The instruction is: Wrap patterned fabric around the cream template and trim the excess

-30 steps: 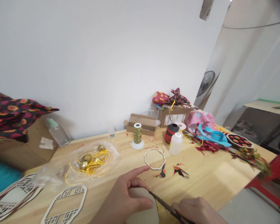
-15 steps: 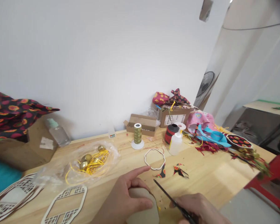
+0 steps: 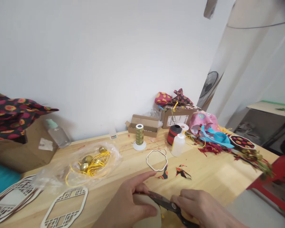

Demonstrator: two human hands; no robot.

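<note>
At the bottom edge of the view my left hand (image 3: 128, 204) pinches a pale, rounded flat piece (image 3: 146, 210) between thumb and fingers, with the forefinger stretched toward a white scalloped ring (image 3: 157, 160). My right hand (image 3: 201, 209) is closed round the handles of dark scissors (image 3: 165, 204), whose blades lie across the top of the pale piece. Small patterned fabric scraps (image 3: 179, 172) lie just beyond both hands on the wooden table (image 3: 216, 177).
A plastic bag with gold bells and yellow cord (image 3: 91, 163) lies left of centre, and white lattice frames (image 3: 65, 207) sit at the front left. Behind stand a thread spool (image 3: 139, 136), a white squeeze bottle (image 3: 178, 144), cardboard boxes (image 3: 146, 125) and patterned fabric (image 3: 10, 114).
The scissors swung up and away from the pale piece half a second ago, then came back down onto its top edge. My right hand moved left toward my left hand.
</note>
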